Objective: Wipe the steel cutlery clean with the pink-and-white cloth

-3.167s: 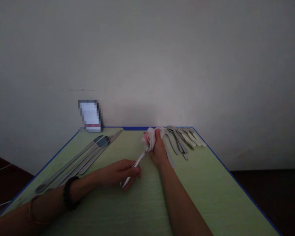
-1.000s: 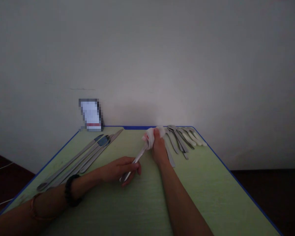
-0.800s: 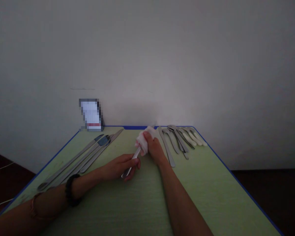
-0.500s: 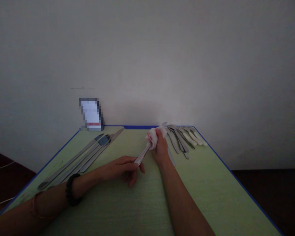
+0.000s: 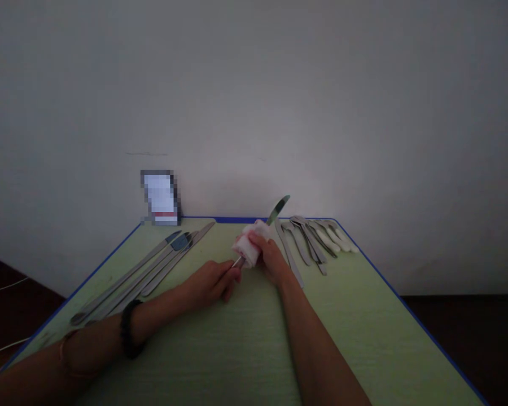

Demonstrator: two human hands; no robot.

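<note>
My left hand [image 5: 211, 280] rests on the green table [image 5: 245, 349] and pinches the handle end of a metal table knife [image 5: 279, 207]. The knife points up and away, its blade tip rising past the table's far edge. My right hand [image 5: 270, 260] is closed round a white cloth [image 5: 248, 245] wrapped about the knife's middle. A dark bead bracelet sits on my left wrist.
Several long knives [image 5: 152, 270] lie side by side at the left of the table. A group of spoons and other cutlery [image 5: 313, 237], some with white handles, lies at the far right. A small blurred card [image 5: 161, 197] stands against the wall.
My right hand slid the cloth back and forth along the knife and is now nearer my left hand. The blade tip now sticks out beyond the cloth, raised above the table edge.
</note>
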